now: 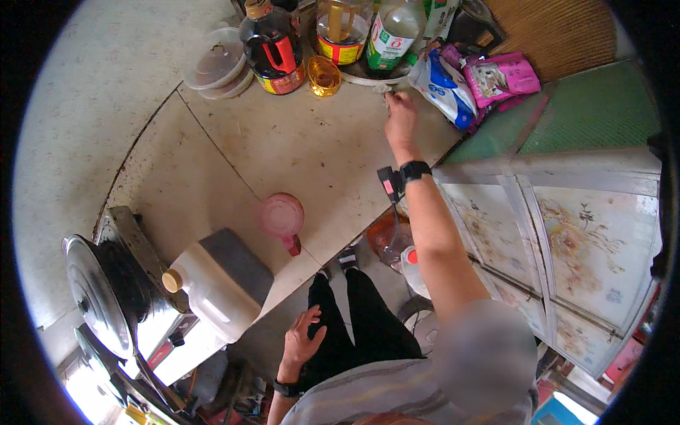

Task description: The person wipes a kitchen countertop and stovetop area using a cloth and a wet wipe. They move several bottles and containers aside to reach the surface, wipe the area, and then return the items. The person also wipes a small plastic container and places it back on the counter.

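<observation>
My right hand (402,119) reaches to the back of the counter (319,154), its fingers closed on a small greyish crumpled rag (383,90). Whether the rag is cloth or paper, I cannot tell. Just beyond it is the rim of a round tray (366,81) bearing bottles. My left hand (305,337) hangs empty before my body, fingers apart, below the counter's front edge. Nearer to me on the counter sits a pink plastic cup (282,213) with its handle towards me.
Along the back stand lidded plastic tubs (218,64), a dark sauce bottle (272,53), a gold ornament (324,77) and a green-labelled bottle (392,40). Plastic packets (449,90) lie at right beside a cabinet (574,228). Left are a capped jug (218,292) and a lidded wok (98,297).
</observation>
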`<state>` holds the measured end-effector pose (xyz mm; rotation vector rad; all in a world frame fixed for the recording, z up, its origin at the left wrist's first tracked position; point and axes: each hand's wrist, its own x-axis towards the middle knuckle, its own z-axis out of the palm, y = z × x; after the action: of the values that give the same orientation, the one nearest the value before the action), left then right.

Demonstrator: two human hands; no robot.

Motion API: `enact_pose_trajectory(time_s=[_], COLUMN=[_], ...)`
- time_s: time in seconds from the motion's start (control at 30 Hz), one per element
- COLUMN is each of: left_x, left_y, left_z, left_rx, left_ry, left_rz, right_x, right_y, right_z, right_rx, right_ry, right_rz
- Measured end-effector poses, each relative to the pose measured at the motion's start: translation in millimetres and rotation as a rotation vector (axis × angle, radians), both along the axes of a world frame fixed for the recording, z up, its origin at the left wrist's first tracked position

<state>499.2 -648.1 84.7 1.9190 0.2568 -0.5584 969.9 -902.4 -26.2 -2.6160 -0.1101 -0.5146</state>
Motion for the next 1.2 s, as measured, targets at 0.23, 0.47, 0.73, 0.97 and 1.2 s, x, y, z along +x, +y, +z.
enact_pose_trajectory(time_s=[0.23,0.47,0.73,0.97,1.2], left_x=[0.0,2.5,18.9,17.5,9.0], left_y=[-0.8,3.1,-14.6,-19.2,-22.3], left_z=[-5.9,-1.9,-5.5,-1.1,-6.4], left_rx=[0.018,0.023,0.016,0.027,0.011], left_ry=[-0.019,-0.025,-0.08,-0.046,-0.08], left_rz=[-0.016,-0.086,-0.158,-0.163,-0.143], right_x=[-34.3,-60.4,-121.1,-59.1,-99.6], right_y=[80.0,-67.0,-2.3,-36.9,13.8], right_z=[-14.5,17.8,17.2,18.6,16.8], right_rx=[0.088,-0.431,0.105,0.24,0.214], right_ry=[-0.045,-0.03,0.073,0.178,0.092], right_rz=[0.312,-0.223,0.384,-0.089,0.462])
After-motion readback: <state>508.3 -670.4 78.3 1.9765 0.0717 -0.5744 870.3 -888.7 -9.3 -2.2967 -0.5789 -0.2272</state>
